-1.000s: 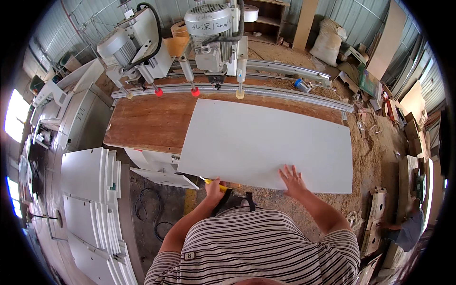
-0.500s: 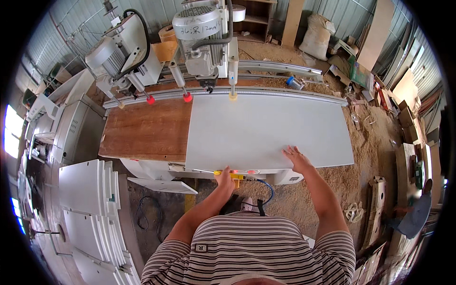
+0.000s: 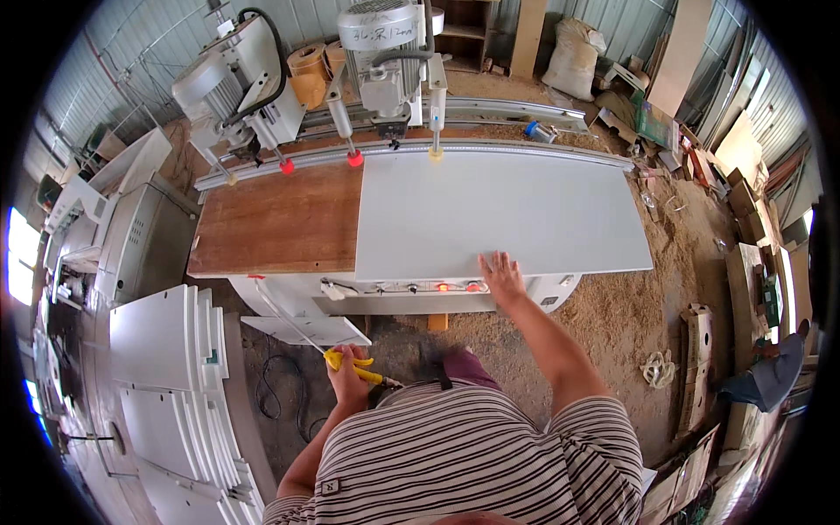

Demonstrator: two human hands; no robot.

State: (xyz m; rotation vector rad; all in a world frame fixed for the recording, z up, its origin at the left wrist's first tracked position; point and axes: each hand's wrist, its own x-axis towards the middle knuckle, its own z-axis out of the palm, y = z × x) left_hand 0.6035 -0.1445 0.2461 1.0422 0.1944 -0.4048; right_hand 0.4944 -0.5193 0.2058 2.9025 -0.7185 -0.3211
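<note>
While the right hand [image 3: 503, 278] lies open on the near edge of the white panel [image 3: 507, 210], holding nothing, the left hand [image 3: 348, 378] is wrapped round a yellow air gun [image 3: 332, 358], down to the left and well apart from that edge; and look at the panel, spreading forward and to both sides of those right fingertips, flat on the brown worktop [image 3: 271, 219], long axis running left to right, the right hand clearly nearer, the gun's thin nozzle slanting away up-left
</note>
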